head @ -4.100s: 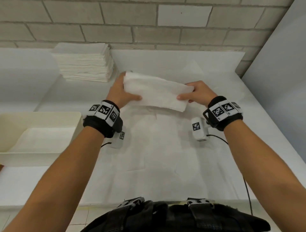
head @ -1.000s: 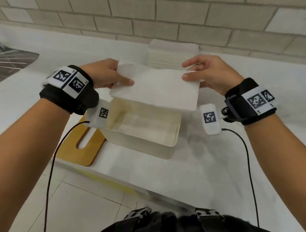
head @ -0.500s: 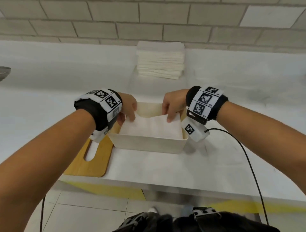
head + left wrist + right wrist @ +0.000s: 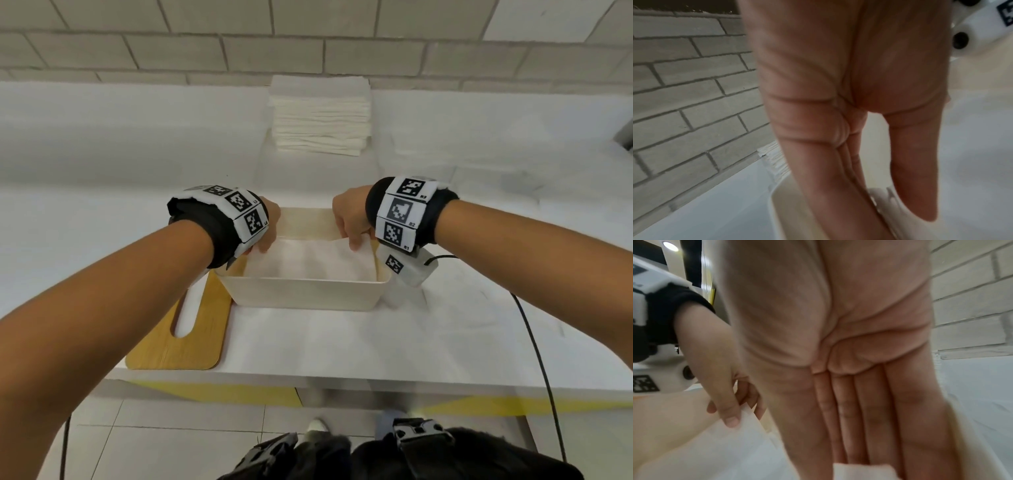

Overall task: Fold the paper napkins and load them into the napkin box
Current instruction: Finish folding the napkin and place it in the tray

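Fingertips [image 4: 356, 245] half hidden behind napkin [image 4: 308, 262], box [image 4: 305, 294].

Left hand [image 4: 849, 97] reaches down into box [image 4: 781, 211], thumb and straight fingers pinching napkin [image 4: 879, 196]; brick wall [image 4: 684, 97] behind.

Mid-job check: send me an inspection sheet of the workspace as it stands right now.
Surface: white table, covered with white sheeting.
Job's things: cream napkin box near the front edge; folded napkin lying inside it; stack of napkins at the back by the wall.
Clutter: wooden board with a slot, partly under the box's left end.
Grips: left hand and right hand both reach into the box, fingers straight, at the napkin's far corners; whether they pinch it cannot be told.
Cables: black cable runs from the right wrist camera off the table's front.
Surroundings: brick wall behind; tiled floor below.
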A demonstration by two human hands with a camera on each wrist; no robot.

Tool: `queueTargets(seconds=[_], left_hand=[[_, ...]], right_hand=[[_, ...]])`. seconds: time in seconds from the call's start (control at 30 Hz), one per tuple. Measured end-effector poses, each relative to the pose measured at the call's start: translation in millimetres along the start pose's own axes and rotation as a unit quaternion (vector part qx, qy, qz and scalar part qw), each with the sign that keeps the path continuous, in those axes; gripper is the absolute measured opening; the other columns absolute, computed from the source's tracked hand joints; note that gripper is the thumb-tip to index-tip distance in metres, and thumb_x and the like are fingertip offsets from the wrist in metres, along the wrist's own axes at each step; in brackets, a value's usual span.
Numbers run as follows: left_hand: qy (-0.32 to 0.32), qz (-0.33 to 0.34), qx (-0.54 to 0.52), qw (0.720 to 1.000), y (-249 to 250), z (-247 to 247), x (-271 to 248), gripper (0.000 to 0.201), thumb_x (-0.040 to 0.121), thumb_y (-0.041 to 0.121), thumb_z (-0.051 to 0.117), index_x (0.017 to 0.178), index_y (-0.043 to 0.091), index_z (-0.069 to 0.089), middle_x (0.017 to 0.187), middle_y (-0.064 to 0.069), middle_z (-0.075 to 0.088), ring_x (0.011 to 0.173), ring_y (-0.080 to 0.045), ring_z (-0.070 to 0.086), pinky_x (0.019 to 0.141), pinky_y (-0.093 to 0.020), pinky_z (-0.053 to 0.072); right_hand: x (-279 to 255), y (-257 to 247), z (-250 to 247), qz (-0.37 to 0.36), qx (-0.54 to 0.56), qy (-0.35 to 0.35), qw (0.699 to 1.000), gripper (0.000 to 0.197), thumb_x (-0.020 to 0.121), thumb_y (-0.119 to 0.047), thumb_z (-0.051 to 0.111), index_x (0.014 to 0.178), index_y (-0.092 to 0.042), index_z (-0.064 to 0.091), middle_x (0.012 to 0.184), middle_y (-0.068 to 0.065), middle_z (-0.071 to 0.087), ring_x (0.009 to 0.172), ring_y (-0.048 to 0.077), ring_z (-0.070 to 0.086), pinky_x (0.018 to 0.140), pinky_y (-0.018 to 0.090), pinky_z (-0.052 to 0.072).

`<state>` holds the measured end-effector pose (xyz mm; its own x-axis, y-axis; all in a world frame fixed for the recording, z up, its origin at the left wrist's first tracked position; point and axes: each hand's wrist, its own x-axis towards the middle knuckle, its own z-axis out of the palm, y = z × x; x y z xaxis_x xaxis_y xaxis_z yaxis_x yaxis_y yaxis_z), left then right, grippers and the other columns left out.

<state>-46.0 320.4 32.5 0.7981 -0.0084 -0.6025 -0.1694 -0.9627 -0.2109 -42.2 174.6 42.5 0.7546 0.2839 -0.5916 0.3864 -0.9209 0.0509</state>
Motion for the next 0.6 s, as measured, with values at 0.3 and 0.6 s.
queueTargets(seconds=[0.3, 0.6], left_hand=[[0.052, 0.020, 0.035, 0.998, 10.2, -2.0, -4.4, 0.039, 0.090, 0.005, 0.057, 0.056, 0.008, 0.037, 0.028, 0.000, 0.039, 0.040, -0.013, 0.038, 0.020, -0.010, 0.019], [0.085, 0.036, 0.042, 0.995, 8.1, -1.4, -4.1, 0.037, 0.089, 0.004, 0.053, 0.055, 0.009, 0.038, 0.055, -0.003, 0.039, 0.050, -0.015, 0.038, 0.046, -0.021, 0.029]], right_hand=[[-2.2, -5.1, 1.6, 0.017, -0.011, 0.006, 1.000, 0.031, 0.084, -0.017, 0.068, 0.111, -0.002, 0.063, 0.064, -0.001, 0.049, 0.055, 0.010, 0.044, 0.052, 0.018, 0.036], [-3.0, -8.5, 3.1, 0.005, -0.009, 0.019, 1.000, 0.031, 0.083, -0.016, 0.069, 0.111, -0.003, 0.065, 0.110, 0.011, 0.066, 0.102, 0.024, 0.062, 0.078, 0.028, 0.047]])
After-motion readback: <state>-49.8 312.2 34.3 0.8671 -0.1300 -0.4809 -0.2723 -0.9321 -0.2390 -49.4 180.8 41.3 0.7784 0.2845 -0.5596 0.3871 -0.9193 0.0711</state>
